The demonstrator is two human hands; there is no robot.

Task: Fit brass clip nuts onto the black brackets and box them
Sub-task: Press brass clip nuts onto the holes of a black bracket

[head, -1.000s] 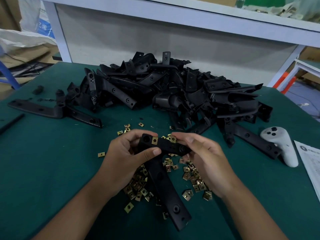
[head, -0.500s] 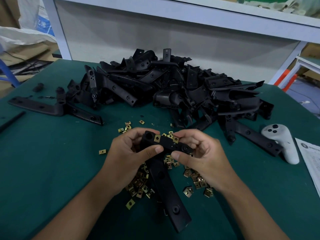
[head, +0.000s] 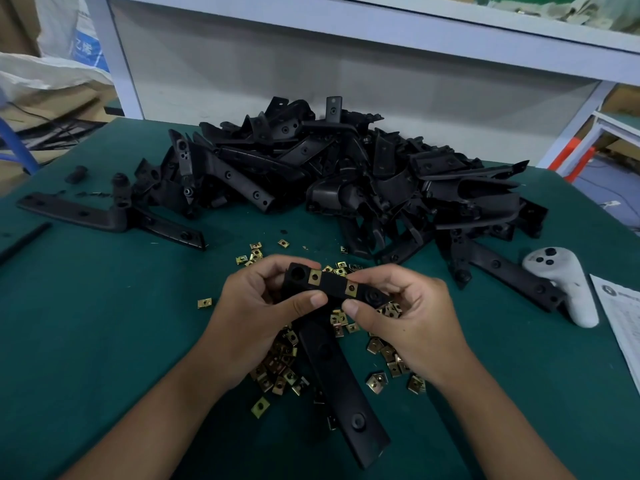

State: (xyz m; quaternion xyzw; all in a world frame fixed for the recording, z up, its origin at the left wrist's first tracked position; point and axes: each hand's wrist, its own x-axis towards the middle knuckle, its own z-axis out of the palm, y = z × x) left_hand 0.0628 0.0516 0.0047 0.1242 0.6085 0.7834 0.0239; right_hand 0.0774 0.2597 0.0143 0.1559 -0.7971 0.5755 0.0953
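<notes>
Left grip (head: 256, 317) pinches the L-shaped black bracket (head: 332, 289) at its corner end, thumb on the near face, fingers curled over the far edge. Right grip (head: 412, 317) pinches the same short arm from the other end, thumb under, fingertips on the far edge beside the second clip nut (head: 351, 288). Bracket is held off the green surface (head: 104, 341), short arm level across both hands, long arm hanging down toward the viewer.

Landmark = held bracket:
- 2 brass nuts sit on the short arm: first clip nut (head: 314, 277) next to the big round hole, second one further right, close to the right fingertips.
- Loose clip nuts (head: 277, 368) lie scattered directly under and on both sides of it.
- Bracket pile (head: 346, 174) lies behind it, well apart.
- White controller (head: 564, 282) and paper sheet (head: 620, 327) are off to its right.
- No box in view.

Step, my read: seating nut 2 on the short arm. It looks nearly home; can't tell if it's fully clipped over its hole.

Next: push nut 2 flush, check hole alignment. Long arm shows at least 1 bare hole near its tip, so probably another nut from the scatter. Boxing comes later.
</notes>
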